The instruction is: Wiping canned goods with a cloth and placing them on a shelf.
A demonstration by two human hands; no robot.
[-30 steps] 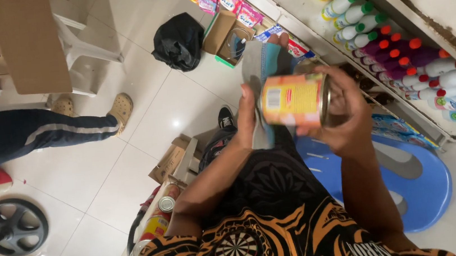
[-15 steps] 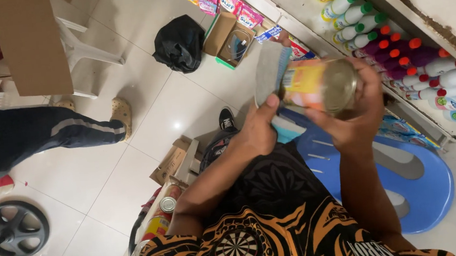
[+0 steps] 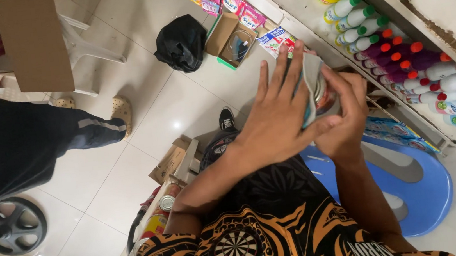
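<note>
While both hands meet at chest height | left hand [image 3: 278,120] spread flat, pressing grey cloth [image 3: 309,88] on can [image 3: 323,94] from 9 o'clock | right hand [image 3: 345,115] gripping can from 3 o'clock | can's long axis foreshortened, unclear | both hands touching it.

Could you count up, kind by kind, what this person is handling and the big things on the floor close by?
Hands: 2, left hand and right hand
Tin can: 1
Grey cloth: 1
Blue plastic stool: 1
Black bag: 1
Total: 6
</note>
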